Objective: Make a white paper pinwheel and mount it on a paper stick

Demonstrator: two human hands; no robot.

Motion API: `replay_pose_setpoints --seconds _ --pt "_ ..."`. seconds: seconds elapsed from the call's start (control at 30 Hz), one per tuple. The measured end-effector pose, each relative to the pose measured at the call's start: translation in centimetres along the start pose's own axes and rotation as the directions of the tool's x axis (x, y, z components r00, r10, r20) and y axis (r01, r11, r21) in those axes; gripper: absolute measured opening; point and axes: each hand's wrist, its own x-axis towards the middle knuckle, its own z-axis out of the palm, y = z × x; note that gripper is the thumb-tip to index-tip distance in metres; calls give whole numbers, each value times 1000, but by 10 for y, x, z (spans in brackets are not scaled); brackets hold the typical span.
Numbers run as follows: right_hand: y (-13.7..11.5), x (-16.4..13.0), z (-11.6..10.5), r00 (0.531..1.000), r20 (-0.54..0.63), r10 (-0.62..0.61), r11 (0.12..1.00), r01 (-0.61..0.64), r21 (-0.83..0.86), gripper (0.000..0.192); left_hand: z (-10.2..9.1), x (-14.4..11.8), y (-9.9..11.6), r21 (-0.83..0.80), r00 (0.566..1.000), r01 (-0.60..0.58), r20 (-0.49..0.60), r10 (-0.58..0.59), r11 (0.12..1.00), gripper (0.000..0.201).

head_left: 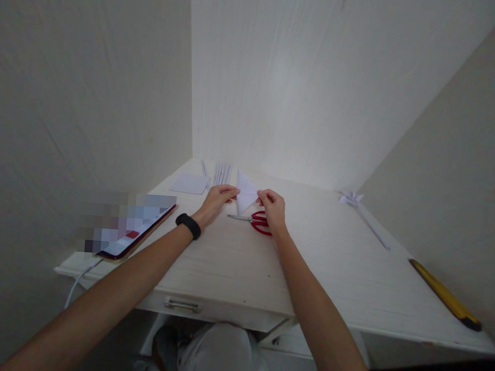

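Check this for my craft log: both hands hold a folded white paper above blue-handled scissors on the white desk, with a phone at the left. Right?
Not quite: the scissors have red handles, not blue, as the head view shows. The rest stands: the left hand and right hand hold the folded white paper over the white desk, phone at left.

A white wooden desk [241, 270] fills the middle, set into a corner of pale cream walls. The left wall [80, 83] rises at 9 o'clock, the back wall [305, 82] at 12 o'clock catches the brightest light, and the right wall [464, 167] slopes off at 3 o'clock. A metal drawer handle [182, 304] sits on the desk's front edge near 6 o'clock.
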Motion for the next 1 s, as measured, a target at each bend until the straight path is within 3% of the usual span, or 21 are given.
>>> replay_pose_setpoints --seconds 1.0 --pt "1 -1 4 990 134 32 999 -36 24 29 -3 0 2 -125 996 43 -75 -53 991 30"
